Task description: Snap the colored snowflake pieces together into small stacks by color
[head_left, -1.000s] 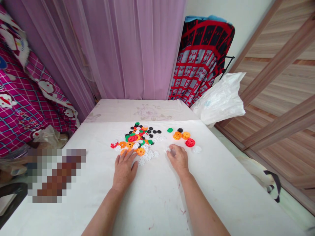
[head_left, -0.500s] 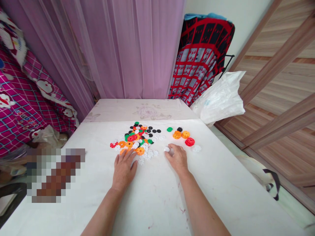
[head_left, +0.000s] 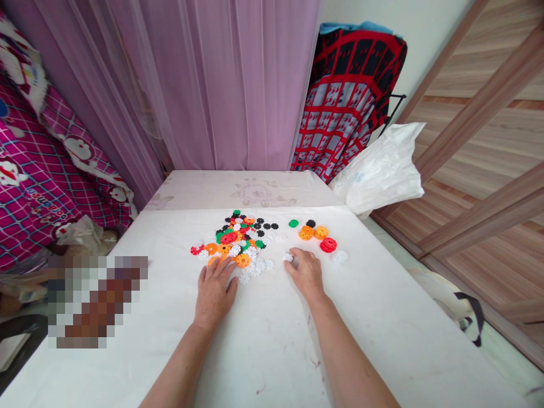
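Left hand (head_left: 215, 293) lies palm-down on the counter (head_left: 272, 362), fingers spread, tips just beside a heaped pile of plastic snowflake discs (head_left: 232, 243). Right hand (head_left: 306, 273) is arched, thumb and forefinger pinching a white disc (head_left: 288, 256) off the pile's right edge. Farther on, apart from the pile, sit two orange discs (head_left: 306, 233), a red disc (head_left: 328, 245), a green disc (head_left: 293, 223) and a black disc (head_left: 310, 224). Beyond, a white plastic bag (head_left: 378, 170) stands at the counter's far right corner.
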The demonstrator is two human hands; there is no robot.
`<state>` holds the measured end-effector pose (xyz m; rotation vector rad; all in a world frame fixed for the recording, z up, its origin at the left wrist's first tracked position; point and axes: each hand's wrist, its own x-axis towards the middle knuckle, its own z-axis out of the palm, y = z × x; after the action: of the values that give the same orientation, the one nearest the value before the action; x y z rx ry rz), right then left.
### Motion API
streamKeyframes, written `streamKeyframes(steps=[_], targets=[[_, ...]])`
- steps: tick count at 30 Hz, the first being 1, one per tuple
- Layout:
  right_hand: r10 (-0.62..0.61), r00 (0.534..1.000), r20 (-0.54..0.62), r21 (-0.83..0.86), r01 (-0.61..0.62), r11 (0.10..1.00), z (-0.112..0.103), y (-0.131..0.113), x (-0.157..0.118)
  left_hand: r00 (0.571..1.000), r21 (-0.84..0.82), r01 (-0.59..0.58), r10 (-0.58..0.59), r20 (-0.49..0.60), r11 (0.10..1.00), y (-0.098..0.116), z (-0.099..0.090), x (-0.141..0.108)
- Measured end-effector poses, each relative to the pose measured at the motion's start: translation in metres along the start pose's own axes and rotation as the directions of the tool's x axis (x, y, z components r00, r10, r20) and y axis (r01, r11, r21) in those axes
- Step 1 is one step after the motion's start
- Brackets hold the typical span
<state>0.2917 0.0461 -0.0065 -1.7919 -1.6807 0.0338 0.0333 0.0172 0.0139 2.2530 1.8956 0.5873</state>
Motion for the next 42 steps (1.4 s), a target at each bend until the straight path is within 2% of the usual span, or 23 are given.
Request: streamKeyframes(steps=[6, 9, 14, 18, 27, 31, 35, 38, 42], targets=[[-0.030, 0.999, -0.035, -0.015, 0.029, 0.999, -0.001, 0.000, -0.001, 1.000, -0.001, -0.006, 0.006, -0.011, 1.000, 0.000, -0.001, 0.000], [-0.087, 0.995, -0.049, -0.002, 0.087, 0.996, -0.003, -0.007, -0.002, 1.000, 0.007, 0.002, -0.003, 0.002, 1.000, 0.001, -0.001, 0.000], [-0.272, 0.961, 0.043, 0.048, 0.270, 0.962, -0.002, -0.027, -0.006, 1.000, 0.007, 0.001, -0.001, 0.018, 1.000, 0.001, -0.001, 0.001], [-0.302, 0.946, 0.119, 0.059, 0.297, 0.953, 0.003, -0.036, -0.009, 1.000, 0.011, 0.003, -0.003, 0.005, 1.000, 0.001, 0.000, 0.001], [-0.265, 0.960, 0.094, 0.053, 0.261, 0.964, 0.006, -0.038, -0.010, 1.000, 0.008, -0.002, 0.002, 0.001, 1.000, 0.000, -0.001, 0.000], [-0.233, 0.972, 0.032, 0.060, 0.230, 0.971, 0.005, -0.036, -0.010, 1.000, 0.003, -0.007, 0.007, -0.011, 1.000, 0.000, 0.000, 0.000], [-0.129, 0.986, -0.107, 0.105, 0.140, 0.985, 0.002, -0.025, -0.007, 1.000, 0.003, -0.007, 0.007, -0.006, 1.000, 0.000, 0.000, 0.000], [0.008, 0.974, -0.227, 0.187, 0.035, 0.982, 0.000, -0.011, -0.004, 1.000, 0.005, -0.005, 0.005, 0.000, 1.000, 0.001, -0.001, 0.001], [0.118, 0.959, -0.257, 0.243, -0.054, 0.968, 0.002, 0.001, 0.000, 1.000, 0.002, -0.004, 0.004, -0.004, 1.000, 0.001, -0.001, 0.001]])
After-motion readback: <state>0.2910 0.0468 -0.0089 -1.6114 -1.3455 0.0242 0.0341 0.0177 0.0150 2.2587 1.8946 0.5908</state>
